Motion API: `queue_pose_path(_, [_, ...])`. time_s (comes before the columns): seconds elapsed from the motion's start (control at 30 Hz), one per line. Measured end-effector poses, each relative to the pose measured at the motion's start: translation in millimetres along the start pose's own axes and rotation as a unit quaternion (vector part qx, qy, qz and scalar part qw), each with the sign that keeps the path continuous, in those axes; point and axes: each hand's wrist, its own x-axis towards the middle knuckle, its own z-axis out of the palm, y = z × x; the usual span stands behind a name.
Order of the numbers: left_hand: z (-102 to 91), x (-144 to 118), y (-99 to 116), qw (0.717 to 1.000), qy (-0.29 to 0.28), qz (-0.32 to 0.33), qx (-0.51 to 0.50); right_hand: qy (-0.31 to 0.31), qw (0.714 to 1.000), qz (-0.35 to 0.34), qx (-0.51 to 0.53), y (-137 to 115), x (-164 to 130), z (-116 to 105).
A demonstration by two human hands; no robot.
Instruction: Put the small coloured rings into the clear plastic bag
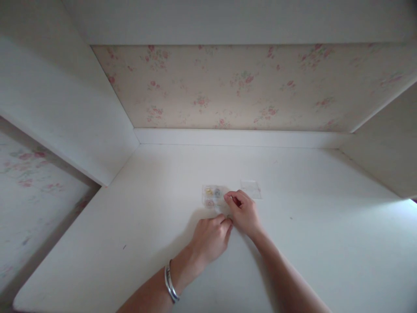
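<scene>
On the white, matte tabletop [293, 243] set inside a white alcove, a small clear plastic box [213, 198] with a few coloured bits inside, one yellowish, one bluish and one reddish, lies near the middle, a little toward the back wall. The right hand [243, 213] rests at the box's right edge with its fingers curled and the thumb and forefinger pinched together at that edge; what they grip is too small to make out. The left hand [211, 237], with a silver metal bangle [170, 283] on its wrist, lies just in front of the box with fingers bent inward, the fingertips touching the right hand near the box's front corner; whether it holds anything cannot be told. Just behind and to the right of the right hand lies a flat, clear plastic square piece [250, 188], apart from the box. Behind the table rises a cream wallpaper panel with pink flowers [228, 87], framed by white side walls.
</scene>
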Motion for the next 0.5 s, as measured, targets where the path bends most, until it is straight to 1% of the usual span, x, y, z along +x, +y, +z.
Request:
queue_pose_path(0.13, [0.8,-1,-1,1.0,0.008,0.006,0.003,-0.015,1.0,-0.011,-0.005,-3,-2,3])
queue_pose_path(0.3, [-0.6,-2,0,1.0,0.025,-0.006,0.004,0.017,0.999,0.018,-0.02,4,2,-9])
queue_pose_path(0.4, [-0.7,-2,0,1.0,0.018,0.0,0.012,-0.013,0.999,0.018,-0.036,10,3,-17])
queue_pose_path(0.5, [1.2,-3,-2,1.0,0.004,0.017,0.023,-0.043,0.997,0.011,-0.058,13,2,-20])
